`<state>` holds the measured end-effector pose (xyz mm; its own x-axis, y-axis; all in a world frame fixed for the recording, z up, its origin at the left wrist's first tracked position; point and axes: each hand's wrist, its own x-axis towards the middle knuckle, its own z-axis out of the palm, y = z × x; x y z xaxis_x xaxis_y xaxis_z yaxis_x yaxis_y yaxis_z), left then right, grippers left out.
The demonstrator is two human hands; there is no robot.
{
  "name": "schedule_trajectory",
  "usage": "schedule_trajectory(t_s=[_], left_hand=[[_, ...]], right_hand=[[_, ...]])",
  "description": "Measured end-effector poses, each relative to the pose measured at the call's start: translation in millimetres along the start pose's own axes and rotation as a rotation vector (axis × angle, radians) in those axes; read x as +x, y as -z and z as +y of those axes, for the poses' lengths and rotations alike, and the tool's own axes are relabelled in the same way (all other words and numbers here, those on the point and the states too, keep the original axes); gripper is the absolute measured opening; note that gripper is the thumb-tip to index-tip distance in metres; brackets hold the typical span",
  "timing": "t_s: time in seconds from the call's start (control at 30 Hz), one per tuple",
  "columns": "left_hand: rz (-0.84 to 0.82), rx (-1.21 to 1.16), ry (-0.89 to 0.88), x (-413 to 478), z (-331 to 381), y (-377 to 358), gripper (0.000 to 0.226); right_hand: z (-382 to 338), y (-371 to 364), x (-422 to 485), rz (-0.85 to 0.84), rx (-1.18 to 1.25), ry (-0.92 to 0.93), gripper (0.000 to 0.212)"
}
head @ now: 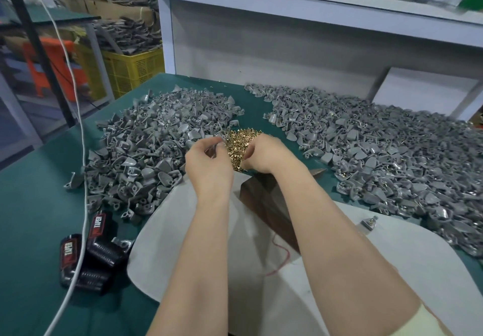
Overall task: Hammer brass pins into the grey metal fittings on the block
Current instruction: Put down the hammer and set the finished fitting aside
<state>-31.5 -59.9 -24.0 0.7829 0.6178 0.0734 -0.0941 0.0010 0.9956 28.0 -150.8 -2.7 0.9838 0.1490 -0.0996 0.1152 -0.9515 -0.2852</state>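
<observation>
Both hands reach forward side by side, forearms stretched over a white cloth (209, 244) on the green desk (39, 205). A dark wooden block (266, 199) lies under the right forearm. The pile of brass pins (239, 139) sits just beyond it, between two heaps of grey fittings (156, 139). The left hand (209, 163) pinches a blurred grey fitting (213, 150) in curled fingers. The right hand (266, 155) curls its fingertips down into the pins; whether it grips one cannot be told.

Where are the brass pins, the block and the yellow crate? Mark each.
brass pins (235, 146): head view, middle of the pile.
block (260, 199): head view, dark top face.
yellow crate (136, 70): head view, side wall.
</observation>
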Motion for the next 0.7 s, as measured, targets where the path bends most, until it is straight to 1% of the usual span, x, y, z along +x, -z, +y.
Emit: schedule_trajectory(t_s=[0.07,0.13,0.2,0.23,0.3,0.43,0.5,0.57,0.6,0.67,0.7], left_hand=[[-0.029,-0.067,0.007,-2,2,-1,0.018],[-0.052,-0.188,0.066,-3,3,-1,0.02],[-0.068,-0.302,0.136,-5,4,-2,0.018],[-0.077,-0.33,0.158,-6,5,-3,0.015],[-0.096,-0.342,0.168,-8,6,-4,0.01],[-0.112,-0.298,0.143,-9,7,-5,0.014],[-0.111,-0.305,0.141,-10,8,-5,0.016],[-0.114,-0.315,0.142,-11,8,-5,0.018],[-0.118,-0.315,0.142,-11,8,-5,0.02],[-0.118,-0.322,0.142,-11,8,-5,0.021],[-0.114,-0.326,0.139,-11,8,-5,0.02]], right_hand=[[-8,-5,5,-0.095,-0.072,-0.032,0.019],[-16,-9,8,-0.133,-0.156,-0.044,0.006],[-20,-14,12,-0.122,-0.173,-0.054,0.018],[-21,-15,15,-0.113,-0.152,-0.066,0.018],[-22,-18,18,-0.123,-0.128,-0.067,0.013],[-18,-21,21,-0.092,-0.091,-0.071,0.018],[-19,-27,24,-0.102,-0.023,-0.06,0.026],[-23,-32,23,-0.135,0.222,-0.07,0.033],[-24,-33,22,-0.109,0.301,-0.076,0.034],[-22,-34,25,-0.099,0.311,-0.078,0.032],[-20,-32,26,-0.113,0.265,-0.085,0.029]])
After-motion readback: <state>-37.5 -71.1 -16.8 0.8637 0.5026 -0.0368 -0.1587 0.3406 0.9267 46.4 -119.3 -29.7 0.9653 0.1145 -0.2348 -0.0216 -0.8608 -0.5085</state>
